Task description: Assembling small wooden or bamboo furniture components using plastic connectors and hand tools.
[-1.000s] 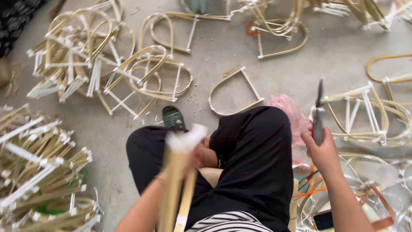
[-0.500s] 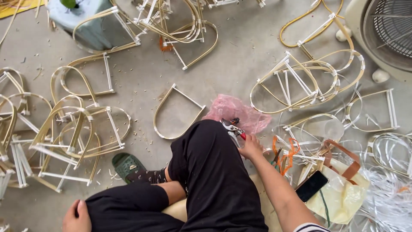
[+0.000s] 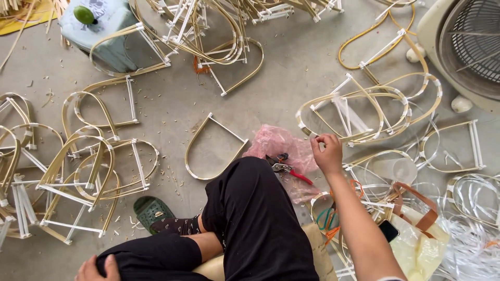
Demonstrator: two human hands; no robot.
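Right hand (image 3: 328,155): centre right of the frame, fingers pinched at the near edge of a bent cane frame (image 3: 359,112).
Left hand (image 3: 96,269): bottom left edge, resting on the black trouser leg (image 3: 250,218).
Red-handled cutters (image 3: 285,169): lying on pink plastic (image 3: 278,145), just left of the right hand.
Single D-shaped frame (image 3: 213,148): on the concrete floor (image 3: 291,78), frame centre.
Green sandal (image 3: 151,209): lower left.
Fan (image 3: 463,47): upper right corner.
Pale blue stool (image 3: 107,31): upper left.
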